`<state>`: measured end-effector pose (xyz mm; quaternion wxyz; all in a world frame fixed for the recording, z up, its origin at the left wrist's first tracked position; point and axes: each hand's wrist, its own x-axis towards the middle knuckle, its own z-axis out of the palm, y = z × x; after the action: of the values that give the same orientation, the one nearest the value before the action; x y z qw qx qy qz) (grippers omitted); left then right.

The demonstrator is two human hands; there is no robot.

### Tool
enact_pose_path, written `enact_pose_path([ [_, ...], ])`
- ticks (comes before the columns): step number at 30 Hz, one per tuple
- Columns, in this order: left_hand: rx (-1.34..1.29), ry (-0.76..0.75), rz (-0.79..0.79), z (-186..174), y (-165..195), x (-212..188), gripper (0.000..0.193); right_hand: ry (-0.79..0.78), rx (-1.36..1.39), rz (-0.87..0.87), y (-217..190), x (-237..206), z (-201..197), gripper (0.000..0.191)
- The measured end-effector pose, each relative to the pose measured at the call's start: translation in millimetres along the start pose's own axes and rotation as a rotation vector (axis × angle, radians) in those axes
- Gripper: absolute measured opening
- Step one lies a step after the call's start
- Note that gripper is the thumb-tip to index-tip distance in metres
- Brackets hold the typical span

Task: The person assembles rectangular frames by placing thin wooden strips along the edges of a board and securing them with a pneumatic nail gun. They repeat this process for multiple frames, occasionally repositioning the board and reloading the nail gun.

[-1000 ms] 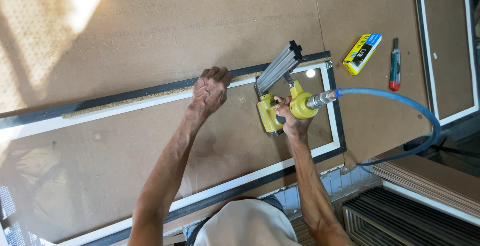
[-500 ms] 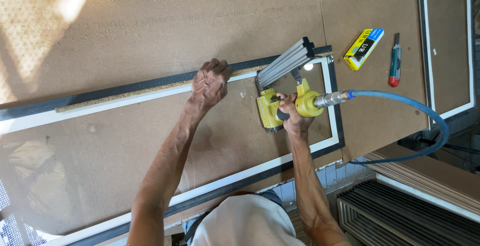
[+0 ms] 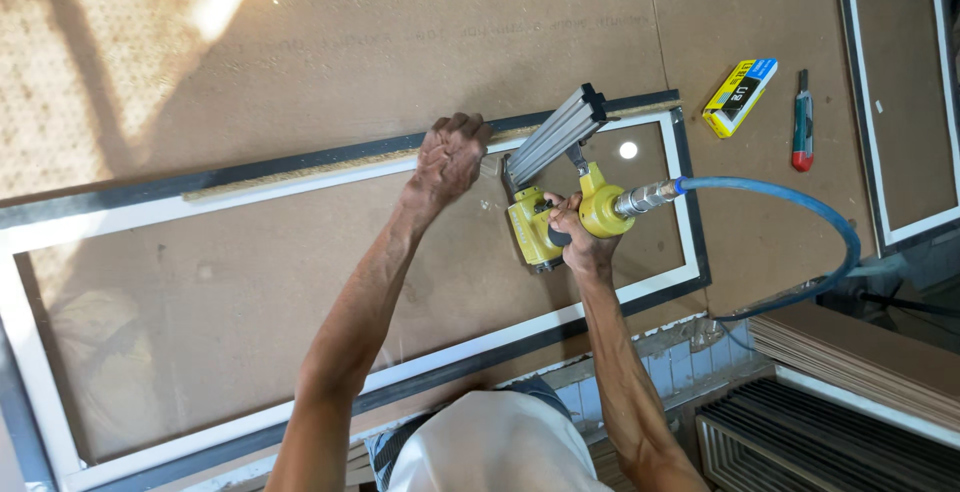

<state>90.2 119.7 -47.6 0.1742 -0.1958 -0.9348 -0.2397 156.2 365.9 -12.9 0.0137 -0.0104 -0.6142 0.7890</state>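
Note:
A long rectangular frame [image 3: 640, 294], white inside and dark outside, lies flat on a brown board. My left hand [image 3: 450, 157] presses down on the frame's far rail, fingers curled over a thin rough strip [image 3: 300, 173] that runs along it. My right hand [image 3: 572, 242] grips the handle of a yellow pneumatic nail gun [image 3: 545, 217]. The gun's grey magazine [image 3: 555, 134] points up toward the far rail, just right of my left hand. A blue air hose [image 3: 800, 212] leaves the gun's rear and loops right.
A yellow and blue box [image 3: 740, 98] and a red and green utility knife [image 3: 802, 120] lie on the board at the right. Another frame [image 3: 885, 222] sits at the far right. Stacked boards [image 3: 860, 352] and a slatted crate [image 3: 820, 442] stand at the lower right.
The view has shifted slightly. My left hand stays on the far rail. The nail gun has edged a little left along the rail, closer to that hand.

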Motion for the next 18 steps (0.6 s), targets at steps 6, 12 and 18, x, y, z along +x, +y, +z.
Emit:
enact_pose_path([
  [6,0.024,-0.054,-0.086,-60,-54,-73,0.009,-0.024,-0.047,0.002,11,-24,63,0.013],
  [12,-0.072,0.043,-0.053,-76,-91,-106,0.013,-0.014,-0.046,0.026,25,-37,118,0.015],
  [18,-0.063,-0.012,-0.056,-68,-94,-102,0.017,0.05,0.0,0.037,26,-40,133,0.018],
])
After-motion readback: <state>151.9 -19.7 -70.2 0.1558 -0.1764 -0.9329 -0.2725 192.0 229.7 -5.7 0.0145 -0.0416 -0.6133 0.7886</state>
